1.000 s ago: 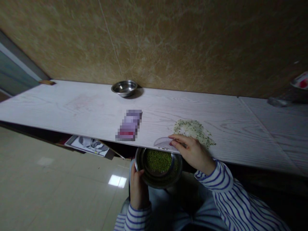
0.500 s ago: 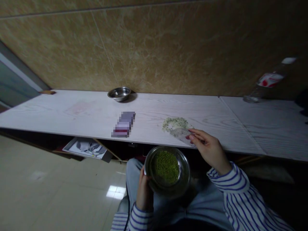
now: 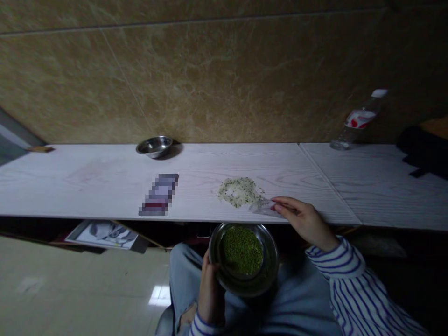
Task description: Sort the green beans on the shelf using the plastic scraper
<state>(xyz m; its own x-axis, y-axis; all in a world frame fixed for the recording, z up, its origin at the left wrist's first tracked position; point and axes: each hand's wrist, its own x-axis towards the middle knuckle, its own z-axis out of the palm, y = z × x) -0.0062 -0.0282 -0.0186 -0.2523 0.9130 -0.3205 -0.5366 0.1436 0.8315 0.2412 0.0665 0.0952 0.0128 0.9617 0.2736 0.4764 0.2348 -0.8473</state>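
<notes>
My left hand (image 3: pixel 211 291) grips the left rim of a steel bowl (image 3: pixel 271 266), held over my lap below the counter's front edge. Small green beans (image 3: pixel 242 250), which look like mung beans, cover its bottom. On the counter lies a loose, spread pile of white grains mixed with green beans (image 3: pixel 240 191). My right hand (image 3: pixel 304 221) pinches a clear plastic piece (image 3: pixel 262 206) between thumb and fingers. Its far end touches or hovers at the pile's near right edge; I cannot tell which. Whether it is a bag or a scoop is unclear.
A smaller steel bowl (image 3: pixel 154 147) stands by the wall on the white counter (image 3: pixel 196 161). A blurred-out flat object (image 3: pixel 160 193) lies left of the pile. Farther right are a plastic bottle (image 3: pixel 359 120) and a dark cloth item (image 3: pixel 425 147). An open drawer (image 3: pixel 105 234) juts out below.
The head view has shifted, so the counter's things sit farther left and lower. The plastic piece has drawn back from the pile's middle to its near right edge. Both holds are kept.
</notes>
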